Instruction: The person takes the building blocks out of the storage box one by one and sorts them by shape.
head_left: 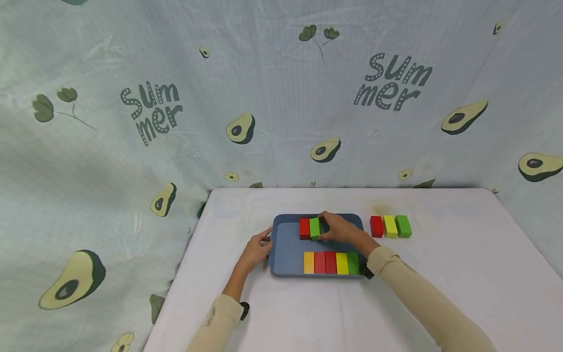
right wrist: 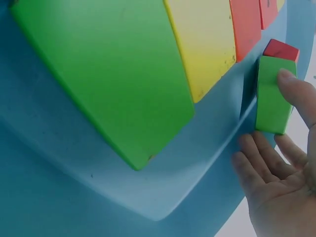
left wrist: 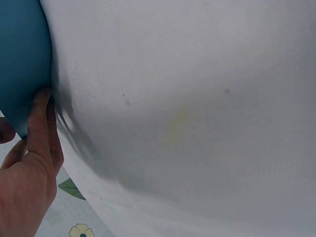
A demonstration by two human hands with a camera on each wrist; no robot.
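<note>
My right hand [head_left: 337,229] reaches over the blue tray [head_left: 286,254] and holds a green block [head_left: 314,229] by its two ends. In the right wrist view the thumb lies on the green block [right wrist: 274,96], with the fingers at its near end. Right beside it stands a red block [head_left: 304,229], to its left. At the tray's left side, my left hand [head_left: 254,252] rests its fingers against the outer wall. The left wrist view shows those extended fingers [left wrist: 38,128] on the wall.
A row of several blocks [head_left: 331,263], orange-yellow, red, yellow and green, lies along the tray's near side. Right of the tray, a red block [head_left: 377,227], a yellow block [head_left: 390,227] and another green block [head_left: 403,226] stand on the white table [head_left: 462,274]. A patterned cloth [head_left: 281,98] hangs behind.
</note>
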